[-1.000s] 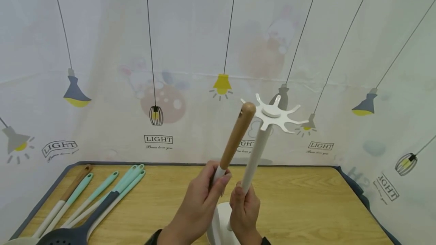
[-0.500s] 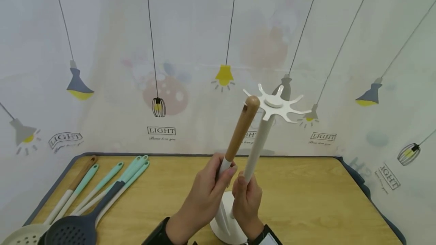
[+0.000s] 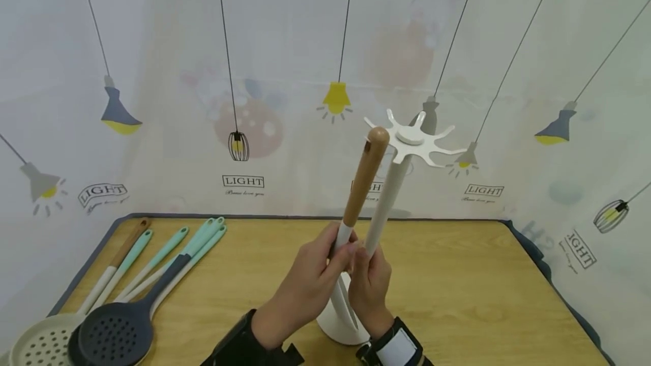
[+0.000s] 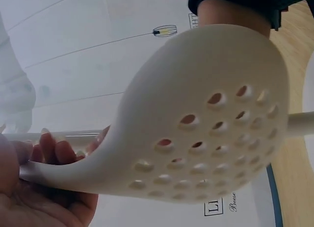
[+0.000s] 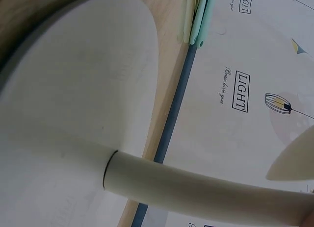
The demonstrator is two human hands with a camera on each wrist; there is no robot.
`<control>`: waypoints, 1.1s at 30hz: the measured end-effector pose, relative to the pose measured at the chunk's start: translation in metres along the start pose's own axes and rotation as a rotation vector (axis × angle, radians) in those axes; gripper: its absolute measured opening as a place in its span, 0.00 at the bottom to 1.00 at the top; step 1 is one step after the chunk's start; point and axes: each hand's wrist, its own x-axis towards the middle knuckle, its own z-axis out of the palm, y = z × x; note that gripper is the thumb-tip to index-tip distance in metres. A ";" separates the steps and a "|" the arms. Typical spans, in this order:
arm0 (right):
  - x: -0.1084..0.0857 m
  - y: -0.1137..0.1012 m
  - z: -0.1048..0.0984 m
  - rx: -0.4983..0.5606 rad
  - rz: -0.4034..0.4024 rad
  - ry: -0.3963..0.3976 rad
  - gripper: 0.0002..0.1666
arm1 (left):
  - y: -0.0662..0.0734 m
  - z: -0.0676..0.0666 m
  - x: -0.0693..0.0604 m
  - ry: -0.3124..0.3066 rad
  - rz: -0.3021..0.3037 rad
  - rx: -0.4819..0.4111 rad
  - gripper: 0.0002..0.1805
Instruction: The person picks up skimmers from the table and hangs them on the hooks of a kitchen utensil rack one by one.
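Observation:
In the head view my left hand [image 3: 312, 278] grips the white neck of a skimmer [image 3: 365, 179], its wooden handle end pointing up. The skimmer's cream head [image 4: 206, 124], full of round holes, fills the left wrist view. Close beside it, my right hand [image 3: 370, 287] holds the white post of a utensil stand [image 3: 389, 202]. A crown of curved hooks [image 3: 411, 137] tops that post, and its round white base [image 5: 98, 80] shows large in the right wrist view. Whether the base touches the table cannot be told. The handle end stands just left of the hooks, partly overlapping them in view.
Several utensils lie on the wooden table [image 3: 473, 275] at the left: a dark skimmer [image 3: 116, 332], a cream skimmer [image 3: 48, 338], and mint handles [image 3: 200, 236]. A cloth backdrop [image 3: 290, 27] printed with lamps rises behind the table's dark edge.
The head view has tilted downward, so table, hands and stand sit higher in the picture and more of the skimmers shows. Both hands keep the same holds on skimmer and post.

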 end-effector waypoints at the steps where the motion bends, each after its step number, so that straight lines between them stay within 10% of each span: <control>1: -0.001 0.000 0.000 -0.014 0.005 0.004 0.27 | -0.001 0.000 -0.001 -0.011 -0.008 0.005 0.09; 33: -0.002 -0.003 0.000 -0.115 0.070 0.021 0.24 | -0.019 -0.001 -0.012 -0.010 -0.093 0.108 0.12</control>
